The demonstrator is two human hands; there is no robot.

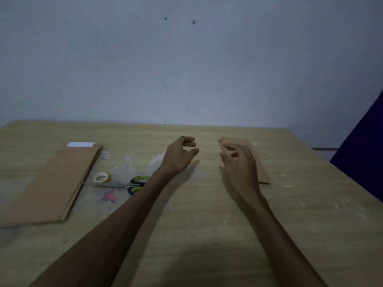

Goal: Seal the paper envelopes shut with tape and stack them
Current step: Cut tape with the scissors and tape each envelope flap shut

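A pile of brown paper envelopes (pixel 51 183) lies on the left of the wooden table (pixel 207 224), with a white sheet (pixel 80 144) showing at its far end. A roll of tape (pixel 101 177) sits beside the pile. Another brown envelope (pixel 259 162) lies flat at the right, partly hidden behind my right hand (pixel 240 164). That hand hovers over it with fingers loosely curled, holding nothing. My left hand (pixel 180 154) hangs above the table's middle, fingers loosely curled and empty.
Scissors (pixel 132 184) with green and black handles lie near the tape. Crumpled clear plastic scraps (pixel 155 160) and a pink stain (pixel 109 196) mark the table. A pale wall stands behind; dark blue cloth (pixel 364 146) is at the right edge.
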